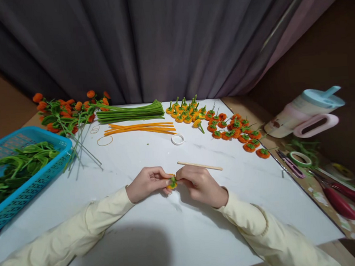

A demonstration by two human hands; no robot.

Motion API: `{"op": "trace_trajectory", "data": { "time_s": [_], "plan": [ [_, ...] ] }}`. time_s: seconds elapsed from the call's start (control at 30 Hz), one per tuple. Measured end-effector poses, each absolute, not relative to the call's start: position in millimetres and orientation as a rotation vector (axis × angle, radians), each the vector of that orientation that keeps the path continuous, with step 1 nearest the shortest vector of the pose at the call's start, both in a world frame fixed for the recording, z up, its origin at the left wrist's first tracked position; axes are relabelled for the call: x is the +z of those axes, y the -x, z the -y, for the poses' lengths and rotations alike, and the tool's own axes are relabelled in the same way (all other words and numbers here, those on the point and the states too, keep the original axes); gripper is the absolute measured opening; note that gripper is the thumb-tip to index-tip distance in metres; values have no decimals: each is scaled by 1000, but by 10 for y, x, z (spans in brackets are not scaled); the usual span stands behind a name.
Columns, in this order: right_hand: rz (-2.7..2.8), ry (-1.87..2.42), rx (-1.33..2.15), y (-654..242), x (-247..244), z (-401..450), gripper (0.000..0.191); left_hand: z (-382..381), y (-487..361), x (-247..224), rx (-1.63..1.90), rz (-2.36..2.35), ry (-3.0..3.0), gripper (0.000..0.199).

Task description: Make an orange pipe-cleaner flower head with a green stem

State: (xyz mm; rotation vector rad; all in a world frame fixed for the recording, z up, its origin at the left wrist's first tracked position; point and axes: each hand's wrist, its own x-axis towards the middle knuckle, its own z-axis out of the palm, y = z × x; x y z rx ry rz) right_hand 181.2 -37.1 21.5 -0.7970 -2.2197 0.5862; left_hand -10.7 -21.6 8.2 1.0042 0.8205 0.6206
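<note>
Between my two hands, above the white board, is a small yellow pipe-cleaner flower head [172,184] with a green piece at its middle. My left hand [146,183] pinches its left side between thumb and fingers. From the right, my right hand [201,184] has its fingertips closed at the green part; exactly what they grip there is partly hidden. A thin wooden stick [200,166] lies just beyond my right hand. Farther back sit a white ring of tape [178,139] and a row of orange pipe cleaners [139,128].
Green pipe cleaners [130,113] lie at the back. Yellow flower heads [187,118] and orange ones [227,135] fill the back right. Orange stemmed flowers [63,108] and a blue basket [32,195] of green leaves stand left. A tumbler [303,112] and pliers [340,202] are at right.
</note>
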Motion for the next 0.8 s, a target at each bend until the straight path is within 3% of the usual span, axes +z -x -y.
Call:
{"op": "trace_trajectory", "data": {
  "time_s": [0.33, 0.47, 0.57, 0.8],
  "plan": [
    [2476, 437, -389, -1808, 277, 402, 22, 141, 134, 141, 510, -790, -749, 24],
    [2493, 273, -599, -1861, 227, 362, 25, 143, 133, 145, 514, -776, -691, 19],
    [2462, 288, -458, -1892, 167, 312, 22, 157, 119, 171, 561, -811, -750, 22],
    [2028, 884, 638, -1874, 182, 266, 14, 259, 88, 128, 817, -869, -1120, 23]
  ]
}}
